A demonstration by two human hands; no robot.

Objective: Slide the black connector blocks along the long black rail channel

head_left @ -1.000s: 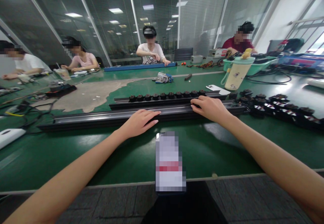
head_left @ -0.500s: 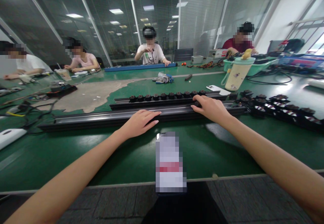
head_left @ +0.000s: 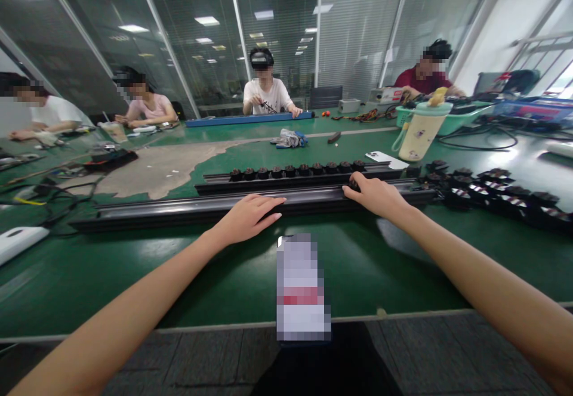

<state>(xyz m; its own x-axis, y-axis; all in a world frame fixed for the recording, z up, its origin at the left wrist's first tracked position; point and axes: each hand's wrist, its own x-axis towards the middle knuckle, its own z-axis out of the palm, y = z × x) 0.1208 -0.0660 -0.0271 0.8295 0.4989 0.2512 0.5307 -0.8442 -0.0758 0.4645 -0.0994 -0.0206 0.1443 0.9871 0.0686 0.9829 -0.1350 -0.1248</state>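
A long black rail (head_left: 170, 207) lies across the green table (head_left: 134, 277) in front of me. My left hand (head_left: 248, 217) rests flat on it near the middle, fingers stretched out. My right hand (head_left: 376, 194) is further right on the same rail, its fingertips closed on a small black round part (head_left: 353, 185) on top of the rail. Behind lies a second black rail (head_left: 215, 179) carrying a row of several black round parts (head_left: 295, 170).
Several more black round parts (head_left: 492, 190) lie at the right. A phone (head_left: 302, 288) lies at the table's front edge. A cream cup (head_left: 419, 131), a white card (head_left: 385, 158), gloves (head_left: 289, 138), a blue rail (head_left: 250, 119) and cables (head_left: 54, 190) are around. Other people sit across the table.
My right hand's fingers have curled onto the small black part on the rail and shifted slightly right. My left hand has stayed flat on the rail.
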